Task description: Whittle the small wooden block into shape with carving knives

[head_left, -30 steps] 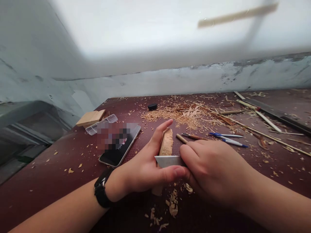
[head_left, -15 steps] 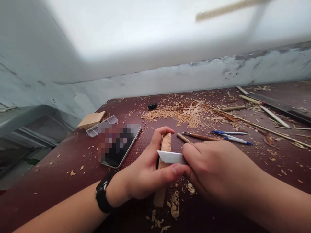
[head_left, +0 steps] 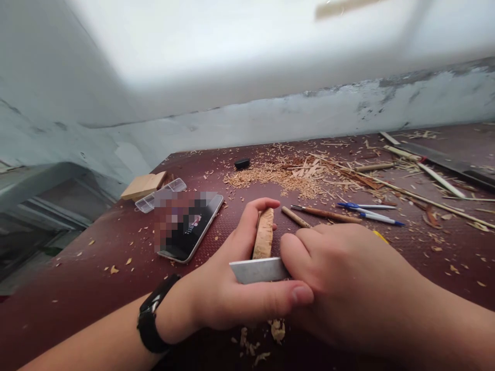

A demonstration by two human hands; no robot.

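My left hand [head_left: 235,278], with a black band on its wrist, is closed around a narrow strip of wood [head_left: 264,234]; the index finger hooks over the far end. My right hand [head_left: 336,278] is wrapped round a knife whose flat, slanted metal blade [head_left: 257,270] lies across the wood. The handle is hidden in my fist. My left thumb stretches along the near side of the blade and touches my right hand. The near end of the wood is hidden behind the left hand. Curled shavings [head_left: 277,331] lie beneath my hands.
A phone [head_left: 197,229], a clear plastic case [head_left: 160,196] and a wooden block [head_left: 144,185] lie left. Beyond are a black object [head_left: 242,164] and a shavings pile [head_left: 294,178]. To the right lie a brown stick tool [head_left: 328,213], pens [head_left: 371,212], thin strips and a long dark blade [head_left: 452,159].
The blade has moved nearer to me along the wood and slid left, uncovering more of the wood's carved face. My right hand has come with it. The view has shifted slightly.
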